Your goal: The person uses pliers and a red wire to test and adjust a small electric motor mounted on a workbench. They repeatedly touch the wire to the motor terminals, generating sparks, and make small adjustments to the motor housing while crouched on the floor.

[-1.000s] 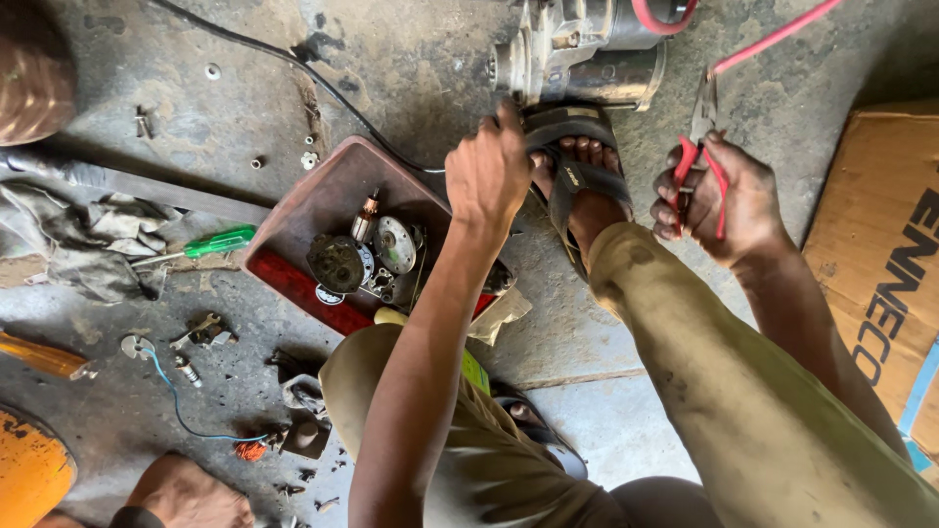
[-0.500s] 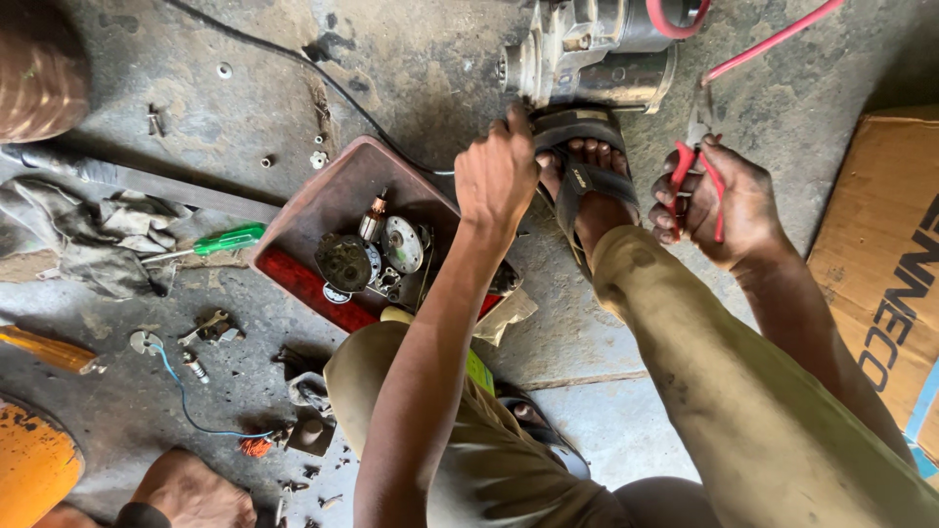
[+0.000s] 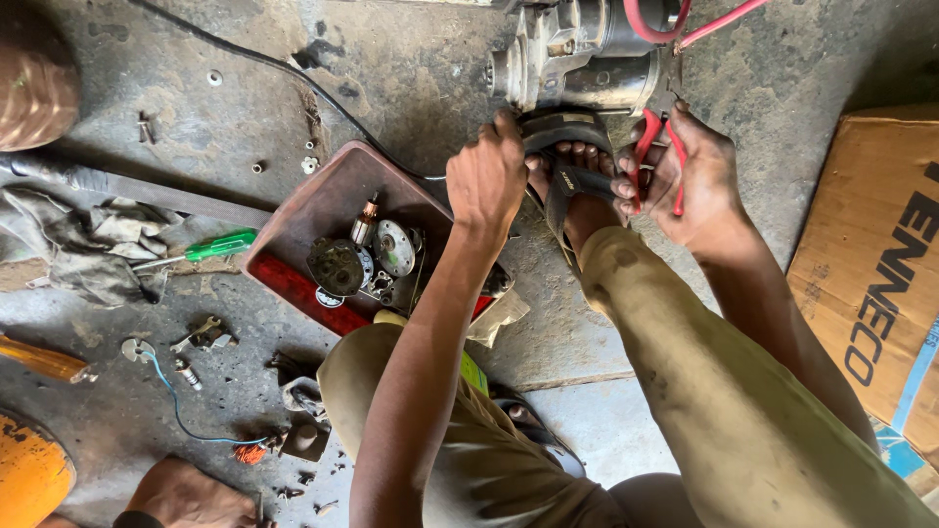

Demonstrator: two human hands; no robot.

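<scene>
item 1: starter motor (image 3: 587, 49), grey metal housing, lying on its side on the stained concrete floor (image 3: 411, 68) at 12 o'clock, just beyond the toes of a sandalled foot (image 3: 572, 171).

item 2: left hand (image 3: 486, 176), fingers curled down at the sandal's toe edge, just below the motor's nose end; whether it grips anything there i cannot tell, the back of the hand hides the fingertips.

item 3: right hand (image 3: 690, 181), at 1 o'clock, fingers wrapped closed around red-handled pliers (image 3: 655, 147), the tool's head pointing up toward the motor body.

item 4: red wires (image 3: 704, 24), 2 leads running off the motor's top toward 1 o'clock.

item 5: shallow maroon tray (image 3: 323, 205), at 10 o'clock, holding an armature (image 3: 364, 223), round end plates and small parts.

item 6: green-handled screwdriver (image 3: 210, 247) and grey rags (image 3: 98, 249), at 9 o'clock.

item 7: cardboard box (image 3: 871, 264), at 3 o'clock.

handling note, as a judgement: the work goes best with the foot and left hand pinning the motor so it cannot roll, while the pliers bite squarely on the fastener or terminal, clear of the wires.
</scene>
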